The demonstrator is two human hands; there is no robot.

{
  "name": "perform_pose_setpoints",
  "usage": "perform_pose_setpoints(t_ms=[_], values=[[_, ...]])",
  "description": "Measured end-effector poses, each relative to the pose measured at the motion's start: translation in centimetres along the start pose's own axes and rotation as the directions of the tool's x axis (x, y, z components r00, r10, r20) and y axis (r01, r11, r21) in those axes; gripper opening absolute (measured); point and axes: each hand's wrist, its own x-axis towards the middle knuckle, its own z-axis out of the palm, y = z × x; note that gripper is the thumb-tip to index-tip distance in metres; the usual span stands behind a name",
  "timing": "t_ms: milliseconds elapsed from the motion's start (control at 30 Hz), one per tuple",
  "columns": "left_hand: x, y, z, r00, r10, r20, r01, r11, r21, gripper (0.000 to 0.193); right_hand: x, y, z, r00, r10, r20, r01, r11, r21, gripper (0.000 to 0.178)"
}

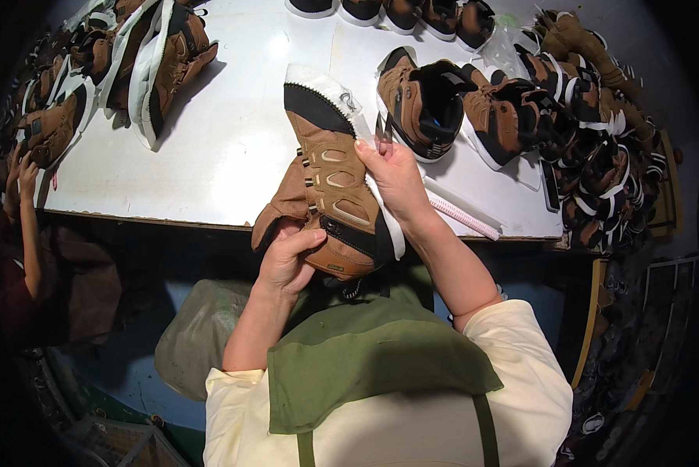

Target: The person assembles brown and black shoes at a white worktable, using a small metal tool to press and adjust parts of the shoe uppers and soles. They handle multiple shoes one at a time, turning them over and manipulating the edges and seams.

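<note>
A brown and black shoe upper (330,175) with white lining along its lower edge is held on its side above the table's front edge, toe pointing away from me. My left hand (289,253) is closed around its heel and collar, thumb on the outside. At the lining edge my right hand (392,175) pinches the upper, thumb on top. Slim dark metal blades (383,131), like those of small scissors, show by the right fingers; how they are held is partly hidden. A loose thread (348,100) lies on the toe lining.
The white table (233,117) bears more brown-black shoe uppers (419,101) at right, others (170,62) at left and a row along the back. A pink-marked white strip (465,214) lies right of my forearm. Another person's hand (26,175) touches an upper at far left.
</note>
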Motion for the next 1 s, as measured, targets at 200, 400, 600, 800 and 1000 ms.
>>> perform_pose_setpoints(t_ms=[200, 400, 600, 800, 1000], values=[[-0.2, 0.1, -0.2, 1.000, 0.010, -0.024, -0.009, 0.999, 0.033, 0.062, 0.0, 0.1, 0.2, 1.000, 0.018, 0.022, -0.018, 1.000, 0.016, 0.026], [-0.2, 0.4, -0.1, 0.999, 0.001, -0.042, 0.001, 0.999, 0.053, 0.061, 0.2, 0.3, 0.3, 0.999, 0.033, 0.030, -0.034, 0.999, 0.029, 0.027], [-0.2, 0.6, 0.1, 0.998, 0.022, -0.055, -0.019, 0.999, 0.050, 0.061, 1.0, 1.3, 0.0, 0.993, 0.111, 0.035, -0.111, 0.994, -0.008, 0.025], [-0.4, 1.0, -0.2, 0.997, 0.007, -0.074, -0.003, 0.999, 0.051, 0.060, 1.7, 1.7, 0.4, 0.993, 0.117, 0.029, -0.115, 0.992, -0.053, 0.027], [-0.4, 1.6, -0.4, 0.999, 0.038, -0.027, -0.037, 0.999, 0.007, 0.058, 1.9, 0.6, 1.7, 0.986, 0.161, 0.046, -0.161, 0.987, -0.005, 0.026]])
